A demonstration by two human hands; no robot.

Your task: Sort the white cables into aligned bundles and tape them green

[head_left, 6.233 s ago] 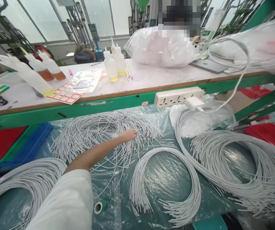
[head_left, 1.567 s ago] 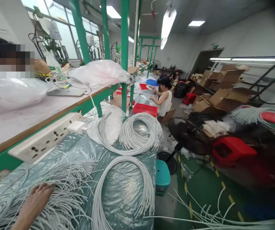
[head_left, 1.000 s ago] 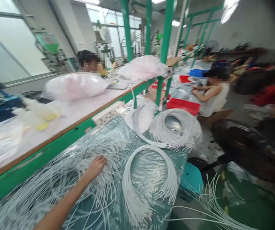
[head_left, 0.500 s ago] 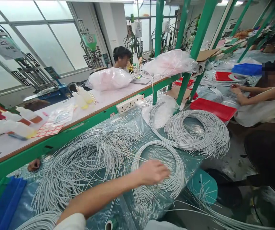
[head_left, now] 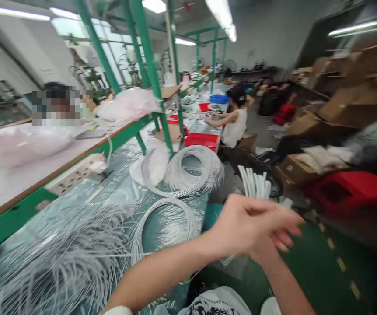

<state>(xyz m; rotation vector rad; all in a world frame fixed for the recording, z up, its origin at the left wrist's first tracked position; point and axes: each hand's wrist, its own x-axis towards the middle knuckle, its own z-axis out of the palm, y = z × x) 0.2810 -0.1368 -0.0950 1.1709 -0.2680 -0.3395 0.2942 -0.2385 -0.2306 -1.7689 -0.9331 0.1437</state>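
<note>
Both of my hands are together at the right of the table edge, smeared by motion. My left hand crosses in front with its fingers bent; whether they grip anything is unclear. Behind it, my right hand is mostly hidden, closed around a bundle of white cables whose cut ends stick up above the hands. On the table beside my left arm lies a round coil of white cables. Left of it spreads a loose heap of grey-white cables.
A larger cable coil lies further back, near a red tray. A power strip is fixed along the green shelf edge. One co-worker sits beyond the red tray, another behind the shelf. A red object and cardboard boxes stand right.
The view has swung right. My left hand has left the small coil and moved right, off the table. My right hand has come into view with the bundle of cables.
</note>
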